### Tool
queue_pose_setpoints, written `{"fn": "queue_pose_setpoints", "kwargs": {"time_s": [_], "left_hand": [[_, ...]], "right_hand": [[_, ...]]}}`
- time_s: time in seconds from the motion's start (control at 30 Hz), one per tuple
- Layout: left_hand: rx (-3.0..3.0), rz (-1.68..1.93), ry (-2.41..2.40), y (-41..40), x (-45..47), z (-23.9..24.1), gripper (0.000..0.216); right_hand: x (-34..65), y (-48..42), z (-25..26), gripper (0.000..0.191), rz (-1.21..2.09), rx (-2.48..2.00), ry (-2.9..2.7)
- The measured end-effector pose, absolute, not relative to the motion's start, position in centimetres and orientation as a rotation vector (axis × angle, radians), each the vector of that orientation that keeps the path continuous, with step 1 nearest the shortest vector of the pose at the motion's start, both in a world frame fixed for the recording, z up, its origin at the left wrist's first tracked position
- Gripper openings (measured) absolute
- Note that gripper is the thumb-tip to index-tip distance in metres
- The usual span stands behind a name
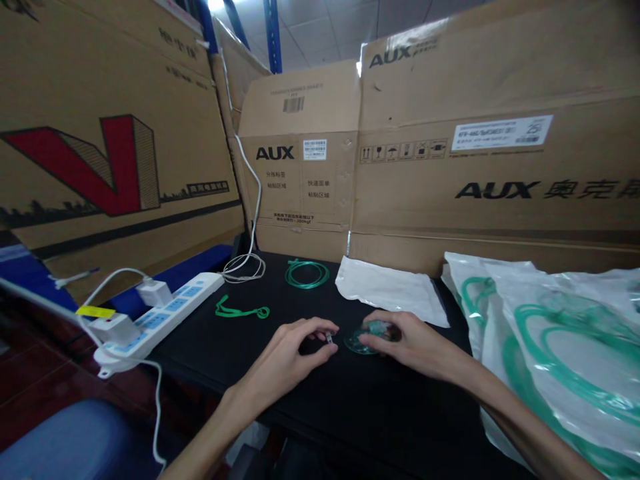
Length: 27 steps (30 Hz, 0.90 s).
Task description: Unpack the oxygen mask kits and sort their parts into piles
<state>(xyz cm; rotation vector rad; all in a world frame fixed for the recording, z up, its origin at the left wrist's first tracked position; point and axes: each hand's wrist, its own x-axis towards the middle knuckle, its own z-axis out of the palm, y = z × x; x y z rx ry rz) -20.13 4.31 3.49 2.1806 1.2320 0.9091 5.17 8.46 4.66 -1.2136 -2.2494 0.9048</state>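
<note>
Both my hands rest on a black table (310, 393). My left hand (290, 353) is curled, pinching a small clear-and-white piece (330, 338) between thumb and fingers. My right hand (410, 340) is closed over a clear green-tinted mask (367, 335) that lies on the table just right of that piece. A coil of green tubing (307, 273) lies farther back, and a green elastic strap (243, 311) lies to its left. An empty white plastic bag (390, 290) lies behind my right hand.
Sealed bags holding green tubing (560, 347) are piled at the right. A white power strip (160, 317) with plugs and cables sits at the table's left edge. Large cardboard boxes (450, 167) wall in the back and left. A blue seat (70, 440) is at lower left.
</note>
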Motion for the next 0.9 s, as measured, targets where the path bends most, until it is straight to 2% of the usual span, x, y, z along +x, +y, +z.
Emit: {"fn": "queue_pose_setpoints", "kwargs": {"time_s": [0.23,0.43,0.53,0.7,0.9], "left_hand": [[2.266,0.85,1.396,2.6,-25.9,2.5,0.013],[2.316,0.735,1.514,2.3,-27.3,2.0,0.04],[2.31,0.778,1.55,2.1,-26.4,2.5,0.047],[2.321,0.877,1.418,3.9,-22.0,4.0,0.034],[2.355,0.728,1.15,8.1,-17.9,4.9,0.031]], "right_hand": [[4.9,8.2,4.7,0.029,0.952,-1.154,-2.236],[4.8,8.1,4.4,0.029,0.98,-1.064,-2.232],[4.4,8.0,4.3,0.025,0.914,-1.065,-2.205],[3.6,8.1,3.4,0.022,0.819,-1.04,-2.195],[3.6,8.8,2.3,0.023,0.776,-1.065,-2.09]]}}
